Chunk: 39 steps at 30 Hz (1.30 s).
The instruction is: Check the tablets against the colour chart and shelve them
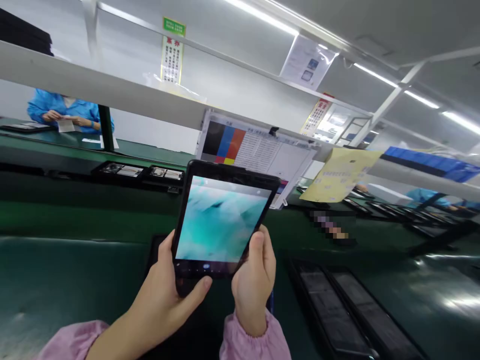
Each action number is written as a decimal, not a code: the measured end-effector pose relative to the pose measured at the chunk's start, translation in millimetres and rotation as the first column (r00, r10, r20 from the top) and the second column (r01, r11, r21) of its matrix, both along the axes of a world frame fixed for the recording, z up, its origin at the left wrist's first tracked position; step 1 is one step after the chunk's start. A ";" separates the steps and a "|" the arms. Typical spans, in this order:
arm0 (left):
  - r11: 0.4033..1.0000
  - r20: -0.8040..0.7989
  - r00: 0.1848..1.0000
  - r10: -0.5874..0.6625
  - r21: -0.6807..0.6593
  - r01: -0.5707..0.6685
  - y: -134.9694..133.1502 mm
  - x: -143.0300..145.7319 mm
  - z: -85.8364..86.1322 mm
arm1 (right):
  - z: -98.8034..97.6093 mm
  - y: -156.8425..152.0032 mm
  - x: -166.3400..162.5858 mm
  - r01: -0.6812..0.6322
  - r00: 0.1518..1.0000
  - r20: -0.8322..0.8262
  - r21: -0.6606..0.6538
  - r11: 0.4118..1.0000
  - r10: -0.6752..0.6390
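Right now your left hand (165, 295) and right hand (253, 282) both grip the tablet (225, 220) by its near edge above the green bench (56, 285); likely stiff, slick, breakable glass, so hold its rims.

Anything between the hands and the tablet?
No. Both hands already grip the tablet: left hand at its lower left corner, right hand at its lower right edge, thumb on the bezel. Nothing visible lies between.
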<state>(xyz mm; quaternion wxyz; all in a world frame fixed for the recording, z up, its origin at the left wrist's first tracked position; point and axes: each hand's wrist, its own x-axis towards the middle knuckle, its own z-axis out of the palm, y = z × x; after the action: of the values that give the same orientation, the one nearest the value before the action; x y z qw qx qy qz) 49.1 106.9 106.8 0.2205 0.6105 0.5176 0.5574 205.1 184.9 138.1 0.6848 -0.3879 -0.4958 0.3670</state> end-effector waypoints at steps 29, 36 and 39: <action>0.993 -0.012 0.994 -0.113 -0.021 0.113 -3.5 -8.1 3.8 | 0.9 -26.7 1.1 -0.024 1.000 -0.017 -0.057 0.998 0.023; 0.995 -0.036 0.995 -0.098 -0.007 0.098 -4.2 -7.7 4.2 | 3.8 -29.4 0.2 -0.058 0.998 -0.025 -0.028 0.998 0.058; 0.995 -0.034 0.994 -0.105 -0.002 0.105 -4.5 -7.6 4.8 | 3.7 -30.5 -0.1 -0.051 0.998 -0.029 -0.044 0.998 0.050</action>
<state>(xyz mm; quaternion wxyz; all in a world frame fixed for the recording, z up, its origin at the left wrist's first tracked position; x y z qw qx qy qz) 41.5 102.4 111.6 0.2407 0.6461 0.4887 0.5346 205.0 154.5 141.9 0.6734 -0.3854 -0.4873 0.4005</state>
